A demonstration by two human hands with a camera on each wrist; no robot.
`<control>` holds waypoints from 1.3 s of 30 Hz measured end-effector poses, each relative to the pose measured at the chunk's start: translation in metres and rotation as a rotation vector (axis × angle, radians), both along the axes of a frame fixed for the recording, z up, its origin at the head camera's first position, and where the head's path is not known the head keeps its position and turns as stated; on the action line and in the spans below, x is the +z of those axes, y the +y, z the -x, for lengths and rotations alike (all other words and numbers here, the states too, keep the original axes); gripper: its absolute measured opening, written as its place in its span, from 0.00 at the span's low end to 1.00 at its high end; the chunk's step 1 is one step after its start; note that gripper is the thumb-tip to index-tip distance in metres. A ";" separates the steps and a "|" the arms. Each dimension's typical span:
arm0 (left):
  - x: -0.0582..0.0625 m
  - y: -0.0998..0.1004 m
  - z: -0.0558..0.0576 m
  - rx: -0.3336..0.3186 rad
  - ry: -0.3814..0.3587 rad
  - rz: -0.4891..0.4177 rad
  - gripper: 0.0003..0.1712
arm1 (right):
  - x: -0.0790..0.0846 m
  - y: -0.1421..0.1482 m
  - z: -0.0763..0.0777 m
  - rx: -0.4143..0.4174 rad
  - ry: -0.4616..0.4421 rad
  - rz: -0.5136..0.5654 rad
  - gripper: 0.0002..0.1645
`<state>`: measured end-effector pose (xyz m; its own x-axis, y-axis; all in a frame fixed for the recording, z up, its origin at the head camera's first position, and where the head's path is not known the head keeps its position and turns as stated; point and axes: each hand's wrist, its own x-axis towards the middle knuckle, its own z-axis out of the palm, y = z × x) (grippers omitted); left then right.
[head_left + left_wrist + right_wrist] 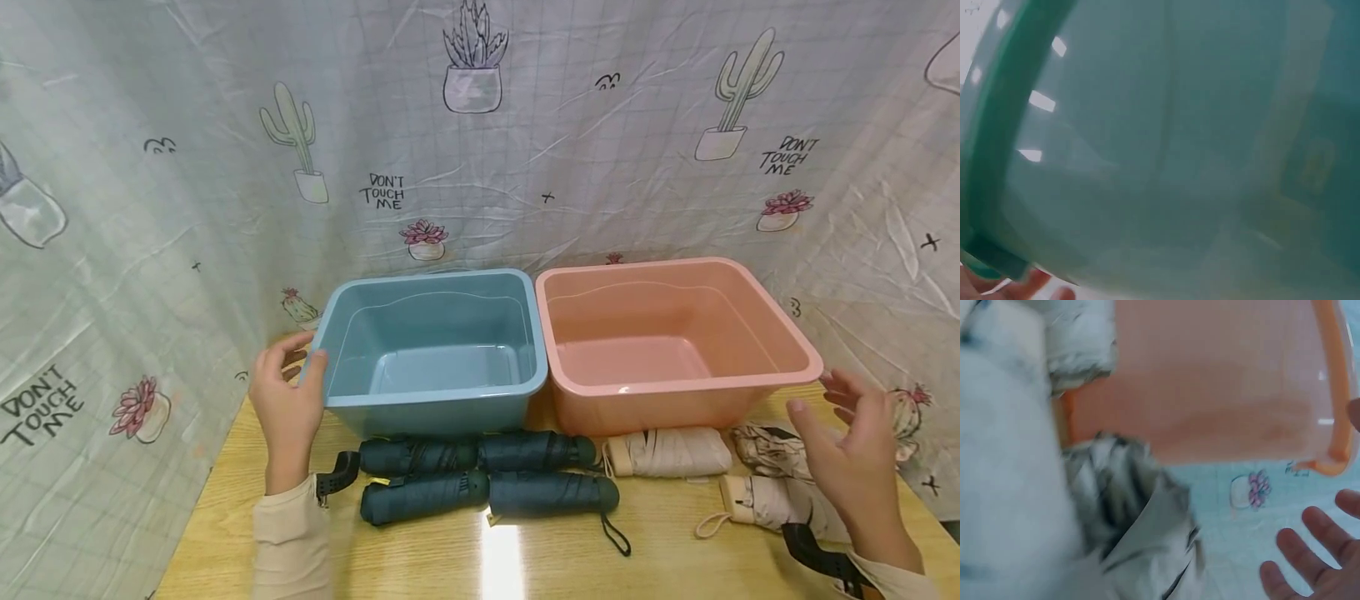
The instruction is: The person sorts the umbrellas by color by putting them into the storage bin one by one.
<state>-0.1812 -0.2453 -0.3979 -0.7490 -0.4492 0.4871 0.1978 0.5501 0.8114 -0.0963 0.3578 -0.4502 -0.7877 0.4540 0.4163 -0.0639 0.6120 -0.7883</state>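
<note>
At the left side of the blue basin (435,414), my left hand (288,412) has its thumb and fingers at the rim, fingers loosely bent. In the left wrist view the basin wall (1147,156) fills most of the picture, with fingertips (1029,289) low in the corner. My right hand (858,454) is spread beside the front right corner of the pink basin (652,412), holding nothing. Its fingers (1325,531) are apart in the right wrist view. Below that hand lie a beige folded umbrella (780,502) and a patterned one (772,450).
Several dark folded umbrellas (551,493) lie in two rows before the blue basin. Another beige umbrella (671,452) lies along the pink basin's front. Both basins stand side by side on a wooden table (405,558), a cactus-print curtain (570,150) behind.
</note>
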 end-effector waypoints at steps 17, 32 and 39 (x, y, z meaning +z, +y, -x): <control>0.003 -0.027 0.005 -0.204 -0.356 -0.345 0.26 | -0.032 0.063 -0.002 0.293 -0.391 -0.370 0.39; -0.006 -0.051 0.003 -0.491 -0.348 -0.378 0.31 | -0.027 0.103 0.008 0.560 -0.647 -0.407 0.45; -0.011 -0.054 0.005 -0.517 -0.327 -0.382 0.32 | -0.025 0.100 0.018 0.606 -0.650 -0.460 0.46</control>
<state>-0.1865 -0.2996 -0.4087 -0.9924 -0.0920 0.0811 0.0700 0.1175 0.9906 -0.1144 0.4581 -0.4748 -0.9700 -0.1967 -0.1428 -0.1071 0.8733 -0.4753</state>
